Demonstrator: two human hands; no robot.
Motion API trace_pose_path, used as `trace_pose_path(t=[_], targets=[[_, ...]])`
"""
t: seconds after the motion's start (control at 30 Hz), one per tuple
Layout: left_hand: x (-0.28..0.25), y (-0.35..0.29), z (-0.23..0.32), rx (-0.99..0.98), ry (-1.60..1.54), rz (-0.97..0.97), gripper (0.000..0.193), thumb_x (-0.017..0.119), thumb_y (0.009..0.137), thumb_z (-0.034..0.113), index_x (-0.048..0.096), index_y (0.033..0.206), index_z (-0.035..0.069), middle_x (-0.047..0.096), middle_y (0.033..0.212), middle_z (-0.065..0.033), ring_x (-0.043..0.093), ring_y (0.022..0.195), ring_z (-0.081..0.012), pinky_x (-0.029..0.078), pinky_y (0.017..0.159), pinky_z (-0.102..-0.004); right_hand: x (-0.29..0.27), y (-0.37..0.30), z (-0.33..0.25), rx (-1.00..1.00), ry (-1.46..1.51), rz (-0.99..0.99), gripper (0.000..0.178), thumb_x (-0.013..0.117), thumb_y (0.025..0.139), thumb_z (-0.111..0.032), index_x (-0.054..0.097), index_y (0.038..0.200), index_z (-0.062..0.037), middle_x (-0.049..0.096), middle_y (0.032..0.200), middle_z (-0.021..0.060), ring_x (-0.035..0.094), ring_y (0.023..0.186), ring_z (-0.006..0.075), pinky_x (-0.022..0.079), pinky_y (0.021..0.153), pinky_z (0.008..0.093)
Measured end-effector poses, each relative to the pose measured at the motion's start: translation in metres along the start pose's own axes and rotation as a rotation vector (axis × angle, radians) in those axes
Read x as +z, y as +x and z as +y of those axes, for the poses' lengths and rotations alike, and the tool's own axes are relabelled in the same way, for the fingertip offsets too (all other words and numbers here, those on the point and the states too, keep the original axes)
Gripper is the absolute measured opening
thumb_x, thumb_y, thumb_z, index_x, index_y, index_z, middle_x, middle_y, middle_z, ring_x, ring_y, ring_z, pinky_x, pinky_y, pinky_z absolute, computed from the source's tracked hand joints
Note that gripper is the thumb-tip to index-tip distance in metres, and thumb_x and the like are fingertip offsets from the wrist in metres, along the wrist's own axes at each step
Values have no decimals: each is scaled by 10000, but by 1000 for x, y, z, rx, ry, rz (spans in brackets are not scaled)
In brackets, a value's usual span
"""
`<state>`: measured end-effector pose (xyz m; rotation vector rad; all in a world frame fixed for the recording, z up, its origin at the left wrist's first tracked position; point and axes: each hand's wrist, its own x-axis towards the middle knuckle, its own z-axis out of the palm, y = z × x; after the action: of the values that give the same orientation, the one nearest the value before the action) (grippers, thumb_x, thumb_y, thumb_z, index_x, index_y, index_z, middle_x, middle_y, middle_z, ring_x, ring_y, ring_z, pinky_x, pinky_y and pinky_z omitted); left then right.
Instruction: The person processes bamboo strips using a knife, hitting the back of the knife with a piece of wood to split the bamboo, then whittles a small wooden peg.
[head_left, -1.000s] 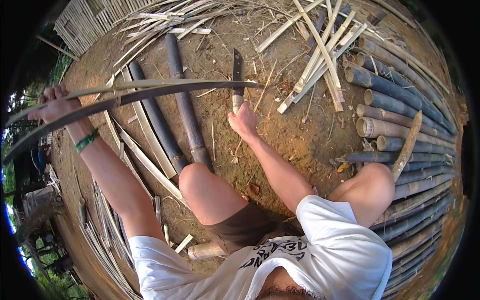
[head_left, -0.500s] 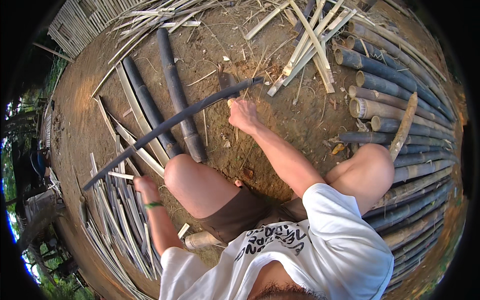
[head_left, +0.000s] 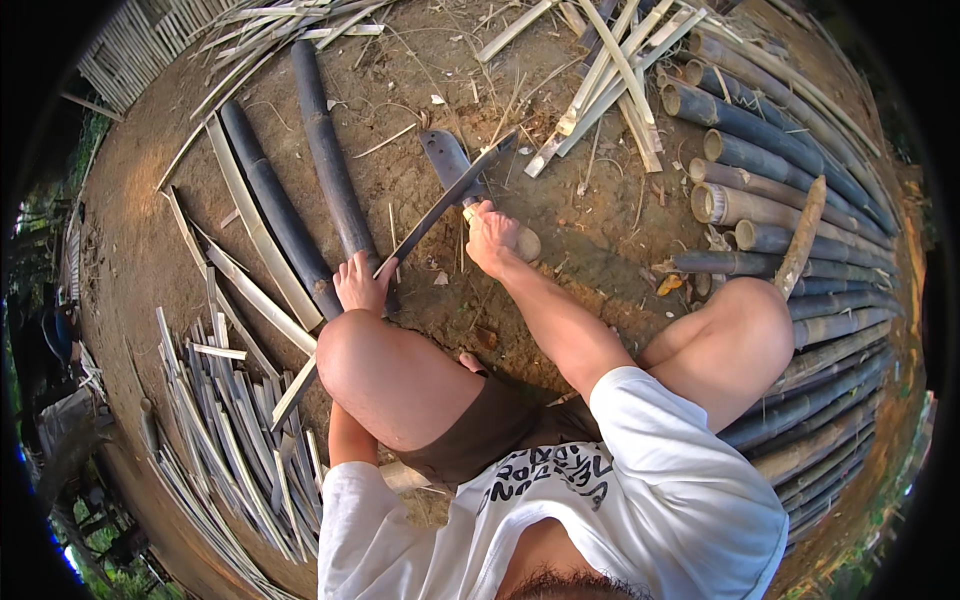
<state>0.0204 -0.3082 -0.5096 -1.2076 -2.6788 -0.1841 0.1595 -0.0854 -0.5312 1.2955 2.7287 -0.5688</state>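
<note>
My right hand [head_left: 491, 238] is closed round the wooden handle [head_left: 528, 243] of a machete with a broad dark blade [head_left: 443, 158]. A long, dark bamboo strip [head_left: 440, 207] slants across the front of the blade near the handle. My left hand [head_left: 362, 284] grips this strip beside my left knee, its fingers partly over a dark bamboo pole [head_left: 325, 140]. Past the hand my knee hides some of the strip; a pale-faced strip end [head_left: 295, 393] shows on the knee's other side.
Split strips [head_left: 240, 430] lie heaped at lower left. Dark bamboo poles [head_left: 270, 200] and split halves lie left of centre. Many round poles [head_left: 770, 150] are stacked along the right, with one light stick [head_left: 803, 237] across them. Pale split lengths [head_left: 610, 80] cross at the far side.
My left hand has moved up and right from beside the strip heap onto the long strip. The strip now slants more steeply. More of the blade and handle shows.
</note>
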Motion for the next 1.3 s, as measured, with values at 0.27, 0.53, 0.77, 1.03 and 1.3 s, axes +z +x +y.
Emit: trace_pose_path(t=[0.27,0.53,0.77,1.03,1.3], targets=[[45,-1,-11,-35,-37,71,431,691,916,477,521,830,90,619,750,-108,658,697,-321,530,606,-434,10,7,11,-77,145,-53,562,667,785,-112,484,1268,108,715,877,248,720,833,389,578,766,471],[44,25,-38,59,7,45,494,678,893,528,526,733,85,590,683,-101,626,676,-325,490,624,-449,-14,15,24,-195,107,-114,639,652,788,-98,458,1347,142,711,901,254,717,862,399,588,771,460],[32,49,-75,105,-108,-74,550,682,889,521,526,694,31,630,712,-175,639,684,-401,502,618,-491,-42,22,54,-342,-47,-371,550,676,724,-94,536,1233,64,709,924,263,717,879,404,587,789,471],[22,26,-56,8,-136,-79,569,703,878,521,542,676,14,642,716,-191,646,678,-408,498,607,-506,8,-38,13,31,278,-135,602,682,746,-111,479,1279,85,695,830,263,713,812,398,578,748,524],[21,12,-49,-21,-169,-123,564,703,881,522,572,684,10,655,720,-200,651,670,-425,497,588,-506,-51,-17,62,-266,18,-373,368,634,762,-57,565,1121,-12,671,795,200,677,747,367,590,736,450]])
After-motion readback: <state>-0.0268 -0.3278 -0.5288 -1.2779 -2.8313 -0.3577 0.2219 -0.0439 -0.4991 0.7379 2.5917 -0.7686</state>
